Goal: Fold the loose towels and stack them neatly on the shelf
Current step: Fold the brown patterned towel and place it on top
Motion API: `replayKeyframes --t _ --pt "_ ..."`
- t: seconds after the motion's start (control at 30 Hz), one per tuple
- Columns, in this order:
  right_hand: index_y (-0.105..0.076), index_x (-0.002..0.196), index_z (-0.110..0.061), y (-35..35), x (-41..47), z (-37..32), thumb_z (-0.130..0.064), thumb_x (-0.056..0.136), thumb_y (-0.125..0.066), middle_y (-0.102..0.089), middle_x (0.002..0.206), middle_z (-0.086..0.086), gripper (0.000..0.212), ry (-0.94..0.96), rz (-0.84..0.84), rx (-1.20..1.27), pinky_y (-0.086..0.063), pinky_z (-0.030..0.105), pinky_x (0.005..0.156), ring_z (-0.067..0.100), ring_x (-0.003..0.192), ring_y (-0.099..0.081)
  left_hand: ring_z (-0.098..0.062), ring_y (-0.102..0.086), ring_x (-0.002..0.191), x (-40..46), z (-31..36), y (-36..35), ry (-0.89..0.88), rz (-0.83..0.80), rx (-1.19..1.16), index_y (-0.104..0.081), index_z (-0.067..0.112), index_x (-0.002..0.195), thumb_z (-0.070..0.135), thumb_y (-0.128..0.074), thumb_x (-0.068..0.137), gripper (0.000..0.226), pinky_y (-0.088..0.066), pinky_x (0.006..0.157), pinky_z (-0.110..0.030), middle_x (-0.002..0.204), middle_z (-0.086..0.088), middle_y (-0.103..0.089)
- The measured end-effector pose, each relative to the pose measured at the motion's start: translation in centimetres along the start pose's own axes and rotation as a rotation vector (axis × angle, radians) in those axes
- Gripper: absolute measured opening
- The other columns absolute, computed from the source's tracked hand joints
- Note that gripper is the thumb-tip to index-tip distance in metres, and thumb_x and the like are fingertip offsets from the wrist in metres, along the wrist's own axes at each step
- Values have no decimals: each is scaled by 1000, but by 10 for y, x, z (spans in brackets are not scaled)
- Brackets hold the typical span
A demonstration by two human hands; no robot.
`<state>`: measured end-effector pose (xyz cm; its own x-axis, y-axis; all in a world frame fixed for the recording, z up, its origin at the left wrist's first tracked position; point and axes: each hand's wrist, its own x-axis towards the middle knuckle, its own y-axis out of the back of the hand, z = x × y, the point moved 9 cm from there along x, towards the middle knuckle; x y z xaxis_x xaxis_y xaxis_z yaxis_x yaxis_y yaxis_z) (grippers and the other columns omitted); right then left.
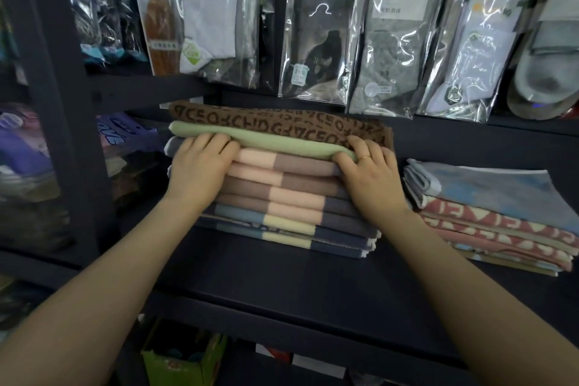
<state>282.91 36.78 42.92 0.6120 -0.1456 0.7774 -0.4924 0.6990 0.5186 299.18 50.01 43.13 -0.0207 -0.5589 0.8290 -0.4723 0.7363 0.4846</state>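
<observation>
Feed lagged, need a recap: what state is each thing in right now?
Green towel: folded, near top of stack.
Brown towel: folded, topmost.
Stack: neat, on shelf.
Right pile: folded, apart.
Left hand: pressing stack front.
Right hand: fingers on green towel.

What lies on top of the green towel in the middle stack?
A brown lettered towel lies on the green towel. Both hands cover the green towel's front ends: left hand, right hand.
</observation>
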Motion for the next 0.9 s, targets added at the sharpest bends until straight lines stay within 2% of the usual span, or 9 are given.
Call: replayKeyframes --t 0.1,0.2,0.27,0.33,0.4,0.57,0.77,0.83,0.9 --pt "-62 92 -11 -1 -7 1 -11 75 -65 -62 114 17 17 7 -46 -1 -47 37 76 33 93 -62 -30 -61 68 -6 -2 -1 -50 -39 114 -65 6 81 6 -51 73 17 -47 59 -35 78 -12 -64" --pt "-60 89 -5 2 -7 1 -9 75 -67 -62 106 19 16 -3 -125 58 -47 40 75 36 88 -61 -38 -60 70 -17 -24 -12 113 -194 111 -66 -3 84 -9 -66 63 22 -46 60 -42 77 -22 -62" --pt "-54 90 -4 9 -1 0 -34 80 -62 -59 96 17 32 -26 -153 169 -43 42 74 34 85 -57 -42 -59 72 -19 -34 -10 200 -241 35 -66 -6 84 -13 -67 57 28 -44 60 -45 78 -25 -62" --pt "-50 100 -7 26 15 0 -57 82 -46 -60 90 13 53 -85 -111 283 -41 42 76 31 83 -54 -39 -58 72 -10 -27 5 171 -158 -26 -64 -4 81 -2 -60 61 20 -44 61 -43 78 -22 -62" --pt "-49 116 -11 39 38 -5 -56 88 -37 -62 101 12 54 -115 -45 341 -40 41 81 31 93 -55 -38 -58 80 6 -12 19 105 -56 -141 -62 -2 88 14 -44 71 29 -47 67 -43 88 -19 -61" --pt "-39 137 -18 -5 79 -51 -60 88 -38 -47 138 8 65 62 -410 411 -34 37 102 27 125 -44 -33 -45 123 37 10 -10 36 -150 -238 -47 5 131 44 -32 87 61 -24 108 -45 130 -17 -51" --pt "-30 142 -30 -51 52 -9 -92 51 1 -39 146 5 115 -77 -704 329 -14 43 112 23 135 -35 -34 -53 89 23 -4 -36 30 -193 -138 -56 14 124 72 -31 74 81 -40 75 -40 96 -15 -57" --pt "-38 139 -27 -57 37 18 -89 55 4 -40 146 4 112 -193 -697 354 -8 44 113 21 136 -32 -34 -53 81 17 1 -33 29 -148 -126 -60 12 117 74 -34 71 81 -41 71 -40 89 -16 -55" --pt "-46 133 -23 -59 25 38 -79 73 -2 -46 141 7 93 -296 -644 383 -19 41 109 25 131 -38 -34 -53 80 13 7 -32 52 -126 -116 -60 8 112 74 -36 69 82 -42 70 -40 89 -17 -54"
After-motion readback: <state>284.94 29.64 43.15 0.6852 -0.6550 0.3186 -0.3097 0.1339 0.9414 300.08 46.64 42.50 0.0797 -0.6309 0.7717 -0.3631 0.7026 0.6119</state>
